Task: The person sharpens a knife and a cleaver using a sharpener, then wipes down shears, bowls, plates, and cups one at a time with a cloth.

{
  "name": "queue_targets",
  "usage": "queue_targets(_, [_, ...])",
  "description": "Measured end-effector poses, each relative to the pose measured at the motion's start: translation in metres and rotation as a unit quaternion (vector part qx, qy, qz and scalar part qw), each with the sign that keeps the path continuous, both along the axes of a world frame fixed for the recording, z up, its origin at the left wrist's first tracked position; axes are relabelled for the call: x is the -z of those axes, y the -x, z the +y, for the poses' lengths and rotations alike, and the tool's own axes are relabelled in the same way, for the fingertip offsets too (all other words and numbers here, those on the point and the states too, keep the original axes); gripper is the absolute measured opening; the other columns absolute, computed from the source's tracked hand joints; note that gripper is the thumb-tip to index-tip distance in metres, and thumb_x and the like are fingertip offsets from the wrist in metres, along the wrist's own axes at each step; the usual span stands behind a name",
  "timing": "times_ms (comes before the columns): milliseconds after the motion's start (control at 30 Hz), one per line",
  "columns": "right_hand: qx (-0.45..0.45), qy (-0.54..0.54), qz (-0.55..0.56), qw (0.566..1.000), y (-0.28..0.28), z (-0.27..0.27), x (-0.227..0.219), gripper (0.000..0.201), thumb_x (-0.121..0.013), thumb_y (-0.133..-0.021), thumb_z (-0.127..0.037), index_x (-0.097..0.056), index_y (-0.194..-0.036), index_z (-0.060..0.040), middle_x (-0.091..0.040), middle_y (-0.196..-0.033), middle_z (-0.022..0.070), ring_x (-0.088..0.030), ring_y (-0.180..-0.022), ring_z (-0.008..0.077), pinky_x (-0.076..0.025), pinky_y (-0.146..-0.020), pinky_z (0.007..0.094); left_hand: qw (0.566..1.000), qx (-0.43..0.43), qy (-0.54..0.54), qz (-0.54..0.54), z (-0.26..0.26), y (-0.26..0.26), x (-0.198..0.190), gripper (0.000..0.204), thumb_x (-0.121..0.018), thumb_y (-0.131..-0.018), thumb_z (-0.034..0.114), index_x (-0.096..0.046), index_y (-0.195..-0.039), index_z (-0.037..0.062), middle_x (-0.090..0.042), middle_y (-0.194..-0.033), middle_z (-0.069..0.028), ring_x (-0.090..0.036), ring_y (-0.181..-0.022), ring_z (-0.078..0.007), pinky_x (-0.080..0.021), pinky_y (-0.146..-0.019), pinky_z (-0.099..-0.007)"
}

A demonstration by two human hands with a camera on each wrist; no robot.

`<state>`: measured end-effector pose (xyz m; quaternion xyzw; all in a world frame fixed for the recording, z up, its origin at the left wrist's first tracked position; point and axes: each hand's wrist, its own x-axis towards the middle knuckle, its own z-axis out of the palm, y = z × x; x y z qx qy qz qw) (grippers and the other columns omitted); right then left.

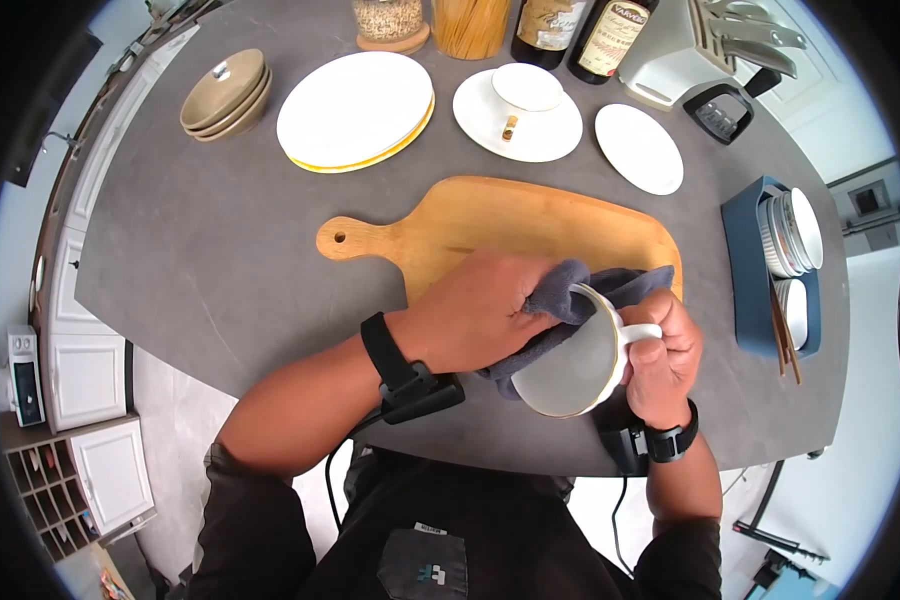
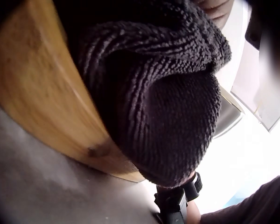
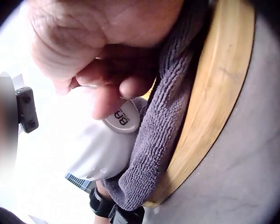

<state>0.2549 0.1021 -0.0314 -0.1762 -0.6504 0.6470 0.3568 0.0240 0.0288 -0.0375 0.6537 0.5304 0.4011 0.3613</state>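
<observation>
A white cup (image 1: 568, 372) with a gold rim is tilted above the table's near edge, its mouth toward the head camera. My right hand (image 1: 664, 360) grips its handle; in the right wrist view the curled fingers (image 3: 105, 100) are beside the cup's base (image 3: 123, 116). My left hand (image 1: 485, 310) pinches a dark grey cloth (image 1: 560, 290) over the cup's rim, thumb side hidden in the folds. The cloth (image 2: 177, 116) fills much of the left wrist view and hangs around the cup's far side.
A wooden cutting board (image 1: 530, 215) lies just beyond the hands. Farther back stand stacked plates (image 1: 355, 110), a cup on a saucer (image 1: 518, 135), a small plate (image 1: 638, 150), brown bowls (image 1: 225, 95), bottles (image 1: 610, 40) and a knife block (image 1: 670, 60). A blue rack (image 1: 750, 270) with dishes is at right.
</observation>
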Motion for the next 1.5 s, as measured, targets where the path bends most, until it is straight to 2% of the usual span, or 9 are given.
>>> queue_targets(533, [-0.042, 0.238, -0.096, 0.965, 0.011, 0.011, -0.01, 0.045, -0.053, -0.111, -0.043, -0.063, -0.091, -0.0047, -0.055, -0.058, 0.0003, -0.052, -0.039, 0.0086, -0.041, -0.039, 0.021, 0.999, 0.026, -0.042, 0.013, 0.004, -0.009, -0.001, 0.022, -0.063, -0.099, 0.012, -0.067, -0.119, 0.0046, -0.073, -0.103, -0.0144, -0.073, -0.092, -0.0301, -0.055, -0.082, -0.0375])
queue_targets(733, [0.065, 0.011, -0.066, 0.996, 0.011, 0.011, 0.001, 0.036, -0.061, -0.11, -0.034, -0.06, -0.086, -0.0064, -0.057, -0.071, -0.0032, -0.053, -0.063, 0.0024, -0.043, -0.056, 0.0229, 0.999, 0.037, -0.003, -0.036, 0.005, -0.019, -0.003, 0.019, -0.064, -0.099, 0.01, -0.067, -0.117, 0.0034, -0.073, -0.103, -0.0134, -0.072, -0.094, -0.025, -0.054, -0.085, -0.0362])
queue_targets(833, [0.067, 0.002, -0.059, 0.996, 0.006, 0.006, -0.005, 0.035, -0.064, -0.109, -0.029, -0.057, -0.083, -0.0069, -0.057, -0.074, -0.0042, -0.05, -0.073, 0.0017, -0.042, -0.062, 0.0255, 0.999, 0.022, -0.012, -0.039, 0.003, -0.022, -0.008, 0.024, -0.068, -0.098, 0.017, -0.065, -0.117, 0.0028, -0.072, -0.101, -0.0178, -0.07, -0.093, -0.0352, -0.053, -0.084, -0.0407])
queue_targets(900, [0.139, -0.144, -0.051, 0.978, 0.004, 0.004, -0.01, 0.033, -0.07, -0.105, -0.026, -0.056, -0.082, -0.0065, -0.059, -0.072, 0.0003, -0.054, -0.065, 0.0072, -0.043, -0.058, 0.0282, 0.994, 0.019, 0.036, -0.101, 0.002, -0.021, -0.013, 0.024, -0.068, -0.099, 0.011, -0.067, -0.122, 0.0026, -0.074, -0.108, -0.0091, -0.069, -0.101, -0.0156, -0.053, -0.09, -0.0343])
queue_targets(1033, [0.182, -0.457, 0.014, 0.871, -0.003, 0.015, -0.015, 0.032, -0.082, -0.092, -0.025, -0.058, -0.087, -0.0062, -0.059, -0.071, 0.0089, -0.057, -0.057, 0.0275, -0.045, -0.054, 0.0351, 0.99, 0.024, 0.061, -0.128, 0.003, -0.019, -0.009, 0.029, -0.069, -0.1, 0.012, -0.066, -0.127, 0.0026, -0.074, -0.114, -0.0072, -0.068, -0.106, -0.0138, -0.053, -0.094, -0.0332])
queue_targets(1200, [0.179, -0.511, 0.008, 0.841, -0.006, 0.016, -0.014, 0.034, -0.085, -0.088, -0.028, -0.058, -0.09, -0.0066, -0.062, -0.075, 0.0084, -0.061, -0.063, 0.0281, -0.048, -0.057, 0.0378, 0.988, 0.01, 0.035, -0.152, 0.001, -0.019, -0.008, 0.031, -0.066, -0.097, 0.01, -0.065, -0.127, 0.0011, -0.074, -0.111, -0.013, -0.071, -0.104, -0.0225, -0.053, -0.094, -0.0353])
queue_targets(1333, [0.145, -0.554, -0.02, 0.82, -0.001, 0.013, -0.017, 0.034, -0.088, -0.082, -0.025, -0.062, -0.093, -0.0053, -0.065, -0.086, 0.0101, -0.065, -0.073, 0.0284, -0.052, -0.062, 0.0385, 0.993, -0.072, -0.004, -0.095, -0.003, -0.012, -0.004, 0.033, -0.065, -0.099, 0.007, -0.065, -0.131, 0.0012, -0.075, -0.116, -0.0102, -0.07, -0.108, -0.0178, -0.054, -0.096, -0.0334])
queue_targets(1400, [0.135, -0.543, -0.034, 0.829, 0.003, 0.012, -0.017, 0.03, -0.087, -0.081, -0.019, -0.065, -0.096, -0.0048, -0.068, -0.092, 0.0106, -0.067, -0.078, 0.0291, -0.054, -0.066, 0.0377, 0.989, -0.128, -0.062, -0.036, -0.002, 0.001, 0.0, 0.034, -0.062, -0.096, 0.003, -0.066, -0.13, 0.0006, -0.076, -0.109, -0.0194, -0.074, -0.099, -0.0325, -0.057, -0.088, -0.0374])
queue_targets(1500, [0.135, -0.493, -0.103, 0.853, 0.005, 0.013, -0.013, 0.023, -0.084, -0.085, -0.012, -0.068, -0.1, -0.0047, -0.07, -0.096, 0.0113, -0.069, -0.08, 0.0306, -0.055, -0.069, 0.0382, 0.983, -0.157, -0.075, -0.055, -0.004, 0.006, 0.0, 0.032, -0.062, -0.097, 0.003, -0.067, -0.129, 0.0011, -0.076, -0.106, -0.0207, -0.075, -0.096, -0.0333, -0.058, -0.084, -0.0376])
